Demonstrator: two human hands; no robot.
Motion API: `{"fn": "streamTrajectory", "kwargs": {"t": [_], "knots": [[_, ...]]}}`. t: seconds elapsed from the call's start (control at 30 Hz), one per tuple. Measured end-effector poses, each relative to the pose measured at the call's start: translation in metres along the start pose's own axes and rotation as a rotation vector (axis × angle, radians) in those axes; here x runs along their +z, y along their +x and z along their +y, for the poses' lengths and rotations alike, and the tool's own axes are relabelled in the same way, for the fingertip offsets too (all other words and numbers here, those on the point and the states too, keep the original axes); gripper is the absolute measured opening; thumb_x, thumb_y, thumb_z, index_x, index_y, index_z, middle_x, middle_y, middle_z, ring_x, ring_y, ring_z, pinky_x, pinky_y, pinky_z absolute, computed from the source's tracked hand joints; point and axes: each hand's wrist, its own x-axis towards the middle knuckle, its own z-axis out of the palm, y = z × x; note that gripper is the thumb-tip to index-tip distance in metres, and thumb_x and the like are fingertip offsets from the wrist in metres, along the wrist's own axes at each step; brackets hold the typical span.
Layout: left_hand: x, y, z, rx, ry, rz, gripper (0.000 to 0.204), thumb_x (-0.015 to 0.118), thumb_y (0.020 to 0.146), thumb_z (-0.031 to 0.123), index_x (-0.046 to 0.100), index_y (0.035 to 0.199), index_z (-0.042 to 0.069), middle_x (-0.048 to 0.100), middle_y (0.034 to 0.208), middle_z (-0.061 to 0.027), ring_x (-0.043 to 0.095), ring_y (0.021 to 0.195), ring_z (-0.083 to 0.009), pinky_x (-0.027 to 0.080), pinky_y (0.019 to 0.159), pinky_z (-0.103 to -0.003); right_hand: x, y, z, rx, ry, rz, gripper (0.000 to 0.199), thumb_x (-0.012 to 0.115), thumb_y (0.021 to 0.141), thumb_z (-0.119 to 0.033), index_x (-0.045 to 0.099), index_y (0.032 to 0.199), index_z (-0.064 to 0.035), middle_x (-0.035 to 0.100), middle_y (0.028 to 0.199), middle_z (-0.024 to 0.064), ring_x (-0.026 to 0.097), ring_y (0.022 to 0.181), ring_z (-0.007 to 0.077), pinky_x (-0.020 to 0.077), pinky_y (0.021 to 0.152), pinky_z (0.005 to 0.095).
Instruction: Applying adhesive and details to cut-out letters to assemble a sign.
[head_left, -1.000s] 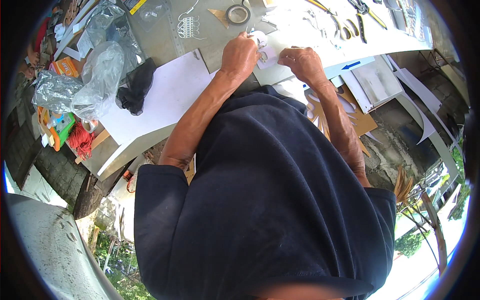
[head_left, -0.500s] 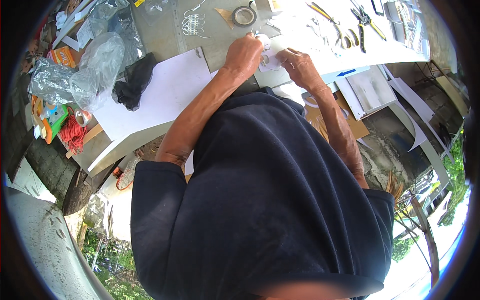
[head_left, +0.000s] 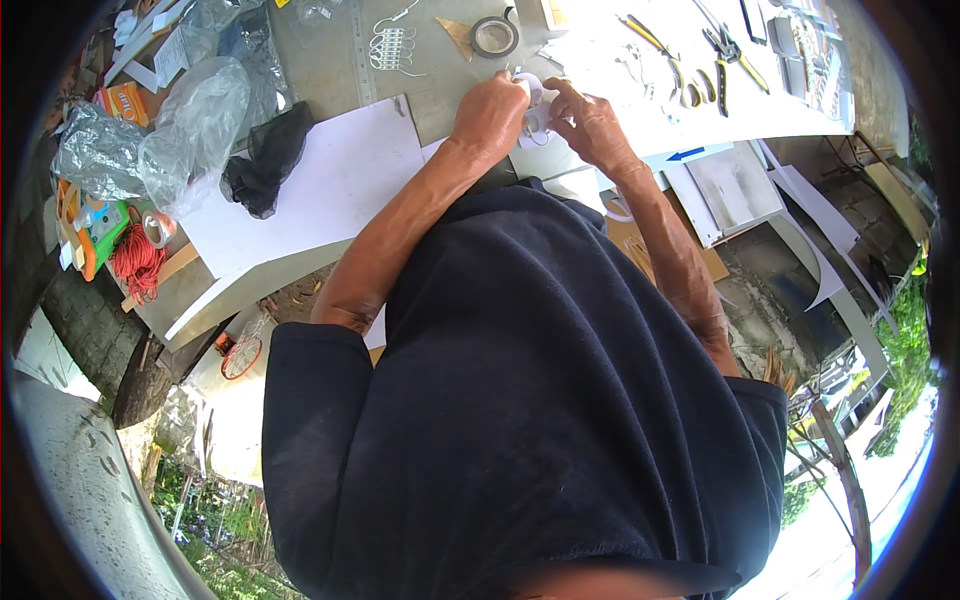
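Observation:
At the table's near edge lies a small white piece [head_left: 536, 122] with rounded cut-outs and what looks like a thin wire loop. My left hand [head_left: 490, 118] is closed at its left side, thumb and fingers pressed together; the fingertips hide most of what they grip. My right hand [head_left: 594, 125] is at the piece's right side, index finger stretched toward its upper edge and thumb apart. Just beyond my hands sits a roll of dark tape [head_left: 494, 37]. A string of white LED modules [head_left: 392, 48] lies to its left.
Pliers [head_left: 735, 55] with yellow-black handles and a yellow-handled tool [head_left: 645, 35] lie at the right. On the left are a white sheet [head_left: 350, 180], black cloth [head_left: 264, 165], clear plastic bags [head_left: 195, 125] and red cord [head_left: 138, 262]. A metal ruler [head_left: 360, 50] lies on the table.
My right hand has lifted slightly and its index finger has moved up along the white piece, uncovering more of it. The left hand has stayed nearly in place. The view has shifted slightly.

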Motion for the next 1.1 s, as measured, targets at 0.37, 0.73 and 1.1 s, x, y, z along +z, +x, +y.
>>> {"fn": "streamTrajectory", "kwargs": {"t": [0.37, 0.73, 1.1], "knots": [[-0.007, 0.0, 0.0, -0.004, -0.03, -0.025, 0.031, 0.084, 0.076, 0.01, 0.071, 0.098, -0.007, 0.068, 0.1, -0.0236, 0.071, 0.09, -0.0371, 0.058, 0.078, -0.043, 0.003, -0.012, 0.002, 0.016, -0.011, 0.068, 0.033, 0.066, 0.086, 0.0, 0.061, 0.119, -0.0049, 0.07, 0.095, 0.0156, 0.071, 0.084, 0.0341, 0.0563, 0.076, 0.0445], [-0.023, 0.001, -0.006, 0.037, -0.105, -0.153, 0.058, 0.093, 0.063, 0.015, 0.073, 0.115, -0.002, 0.068, 0.1, -0.0172, 0.068, 0.088, -0.0328, 0.055, 0.081, -0.041, 0.017, -0.031, -0.019, 0.083, -0.18, 0.289, 0.018, 0.067, 0.092, -0.02, 0.072, 0.102, -0.0057, 0.069, 0.098, 0.012, 0.065, 0.098, 0.0303, 0.0489, 0.087, 0.044], [-0.009, -0.001, -0.028, 0.144, -0.164, 0.031, 0.022, 0.073, 0.085, -0.001, 0.076, 0.107, 0.0, 0.072, 0.097, -0.0152, 0.071, 0.086, -0.0298, 0.056, 0.077, -0.038, 0.049, -0.011, -0.019, 0.184, -0.037, 0.463, 0.02, 0.074, 0.087, -0.024, 0.073, 0.094, -0.0045, 0.067, 0.092, 0.0142, 0.065, 0.089, 0.0335, 0.052, 0.079, 0.0451]]}}
